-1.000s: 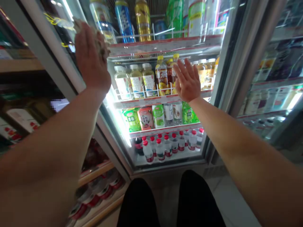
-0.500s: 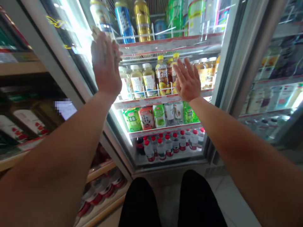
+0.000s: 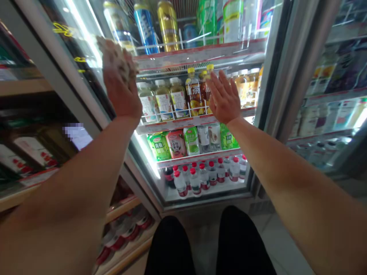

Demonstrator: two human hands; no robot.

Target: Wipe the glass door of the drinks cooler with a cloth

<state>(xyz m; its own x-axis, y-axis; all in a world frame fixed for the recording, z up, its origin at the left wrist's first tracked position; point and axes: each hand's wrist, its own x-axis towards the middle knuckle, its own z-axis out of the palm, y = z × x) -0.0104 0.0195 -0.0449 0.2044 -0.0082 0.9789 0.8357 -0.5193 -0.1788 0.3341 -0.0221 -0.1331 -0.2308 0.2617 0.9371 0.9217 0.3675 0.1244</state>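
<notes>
My left hand [image 3: 122, 97] is raised against the glass door [image 3: 172, 183] of a lit drinks fridge and presses a crumpled beige cloth [image 3: 116, 57] to the glass near the upper left. The cloth sticks out above my fingers. My right hand [image 3: 224, 100] lies flat on the same glass with fingers spread, in front of the tea bottles [image 3: 163, 100] on the second shelf. It holds nothing.
Behind the glass are shelves of cans [image 3: 145, 26], green drink bottles [image 3: 191, 140] and red-capped water bottles [image 3: 195, 179]. Wooden shelves with bottles [image 3: 126, 229] stand to the left, another fridge [image 3: 332, 107] to the right. My dark-trousered knees [image 3: 172, 244] are at the bottom.
My left hand with the cloth slid right across the glass, then back a little to the left. My right hand has stayed flat in the same spot.
</notes>
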